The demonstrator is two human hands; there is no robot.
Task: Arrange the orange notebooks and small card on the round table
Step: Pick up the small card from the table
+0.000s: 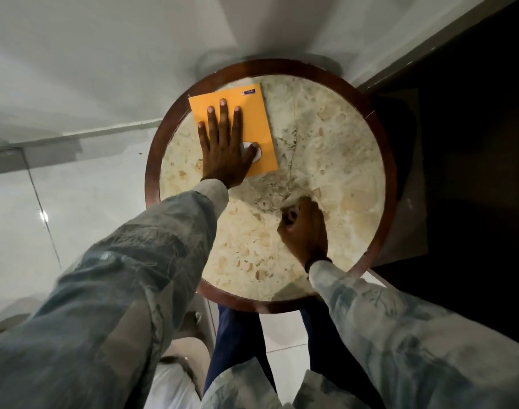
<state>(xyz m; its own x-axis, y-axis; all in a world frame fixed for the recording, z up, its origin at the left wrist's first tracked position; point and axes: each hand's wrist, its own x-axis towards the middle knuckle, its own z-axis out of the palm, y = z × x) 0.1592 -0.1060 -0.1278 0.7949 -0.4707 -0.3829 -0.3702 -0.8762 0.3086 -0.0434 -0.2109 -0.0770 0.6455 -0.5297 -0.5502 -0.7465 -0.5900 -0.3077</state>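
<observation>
An orange notebook (256, 119) lies flat on the far left part of the round table (334, 160), its far corner reaching over the dark wooden rim. A white oval label shows near its near edge. My left hand (225, 149) rests flat on the notebook with fingers spread, thumb on the label. My right hand (304, 228) hovers over the table's middle with fingers curled in, blurred. Only one orange cover is visible; whether more lie beneath it I cannot tell. No small card is visible.
The table top is mottled cream marble inside a wooden rim (152, 172). White wall and glossy tiled floor (31, 225) lie to the left. A dark area (473, 172) fills the right side. My legs stand below the near rim.
</observation>
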